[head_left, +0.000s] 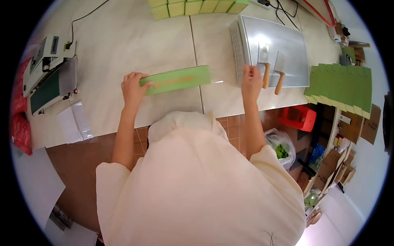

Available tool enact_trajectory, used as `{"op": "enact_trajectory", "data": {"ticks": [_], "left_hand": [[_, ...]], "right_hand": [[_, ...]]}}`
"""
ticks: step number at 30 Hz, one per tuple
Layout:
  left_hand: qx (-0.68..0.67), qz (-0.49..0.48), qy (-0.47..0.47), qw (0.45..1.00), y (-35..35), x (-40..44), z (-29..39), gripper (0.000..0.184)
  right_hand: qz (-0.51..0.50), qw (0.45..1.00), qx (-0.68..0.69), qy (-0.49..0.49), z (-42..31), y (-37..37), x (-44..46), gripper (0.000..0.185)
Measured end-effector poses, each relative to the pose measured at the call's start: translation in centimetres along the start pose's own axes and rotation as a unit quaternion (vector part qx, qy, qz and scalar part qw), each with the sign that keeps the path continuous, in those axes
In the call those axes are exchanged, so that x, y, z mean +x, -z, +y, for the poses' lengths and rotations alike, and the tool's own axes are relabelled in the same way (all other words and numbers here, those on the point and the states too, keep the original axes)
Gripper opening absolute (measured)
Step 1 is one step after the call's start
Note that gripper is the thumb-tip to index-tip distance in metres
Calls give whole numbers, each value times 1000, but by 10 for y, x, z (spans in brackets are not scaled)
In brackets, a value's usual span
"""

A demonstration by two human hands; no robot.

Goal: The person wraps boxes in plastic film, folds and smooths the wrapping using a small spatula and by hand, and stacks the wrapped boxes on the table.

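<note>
My left hand grips the left end of a long, flat green box with faint orange print, lying over the pale tabletop. My right hand is raised by the left front edge of a metal plate device, its fingers drawn together; whatever they hold, if anything, is too small to make out. Two spatulas with wooden handles lie on the plate, one close to my right hand and the other further right.
Green boxes stand in rows at the back, and more lie at the right. A machine and clear plastic bags are on the left. Below the table edge are a red stool and a bag.
</note>
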State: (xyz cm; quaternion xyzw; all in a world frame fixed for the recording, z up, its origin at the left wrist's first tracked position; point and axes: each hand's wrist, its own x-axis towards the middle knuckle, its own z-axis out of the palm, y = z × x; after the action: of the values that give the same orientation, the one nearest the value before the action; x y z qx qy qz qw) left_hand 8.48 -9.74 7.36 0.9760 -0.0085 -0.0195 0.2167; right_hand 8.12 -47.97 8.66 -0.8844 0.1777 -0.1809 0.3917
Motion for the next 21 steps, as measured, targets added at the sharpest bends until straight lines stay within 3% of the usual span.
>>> {"op": "enact_trajectory", "data": {"ticks": [2,3,5,9,15,17,19,21], "left_hand": [[-1,4,5,1000,-1,-1,1,27],[-5,6,4,1000,-1,-1,1,27],[-8,10,4,1000,-1,-2,0,27],[-24,10,14,1000,-2,-2,-2,28],[-44,26,18,999,-7,-3,-5,28],[-48,39,18,998,-7,-4,-5,27],[-55,42,5,998,-8,-5,-5,27],[-56,46,12,997,-9,-6,-6,27]], "right_hand": [[81,970,-183,135,4,30,16,21],[81,970,-184,137,9,39,21,21],[134,908,-375,133,17,49,28,27],[85,893,-431,95,48,48,31,33],[22,909,-416,30,54,37,40,30],[35,924,-376,65,43,34,35,29],[-17,973,-209,92,26,29,29,28],[-151,982,-77,85,3,19,12,23]]}}
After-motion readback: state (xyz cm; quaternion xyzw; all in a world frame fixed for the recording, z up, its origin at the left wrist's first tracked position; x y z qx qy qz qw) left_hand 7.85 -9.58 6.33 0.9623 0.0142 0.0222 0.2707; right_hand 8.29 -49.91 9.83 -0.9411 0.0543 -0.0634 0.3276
